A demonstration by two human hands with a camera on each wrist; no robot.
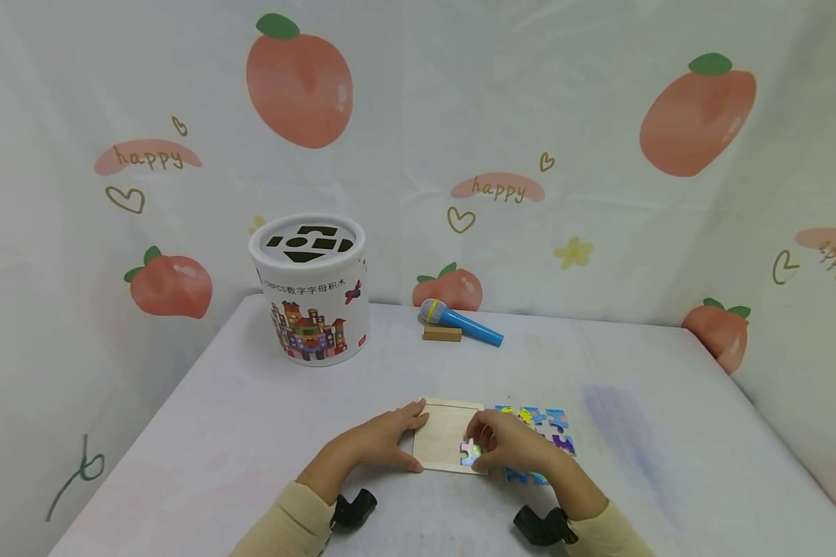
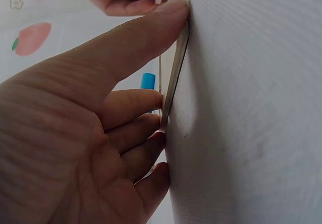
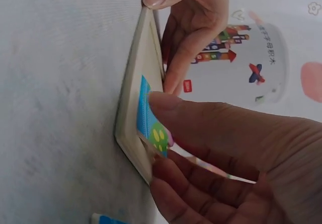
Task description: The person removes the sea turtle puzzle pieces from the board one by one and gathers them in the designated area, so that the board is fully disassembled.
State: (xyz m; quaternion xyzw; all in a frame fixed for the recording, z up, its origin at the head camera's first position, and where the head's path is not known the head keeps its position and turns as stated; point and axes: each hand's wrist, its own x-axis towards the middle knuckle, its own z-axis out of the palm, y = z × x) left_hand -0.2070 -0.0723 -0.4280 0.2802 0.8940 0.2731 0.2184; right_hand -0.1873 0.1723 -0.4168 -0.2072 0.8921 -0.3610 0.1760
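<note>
A shallow wooden puzzle tray lies flat on the table. My left hand rests along its left side, thumb near the front corner and fingers at the far corner. In the left wrist view the thumb is extended along the tray's edge. My right hand pinches a puzzle piece between thumb and fingers at the tray's front right corner. The right wrist view shows the piece with blue, green and yellow print, slightly tilted over the tray. Whether it touches the tray's bottom I cannot tell.
Several other puzzle pieces lie right of the tray, partly hidden by my right hand. A white bucket with a shape-cut lid stands at the back left. A blue toy microphone and a small wooden block lie near the back edge.
</note>
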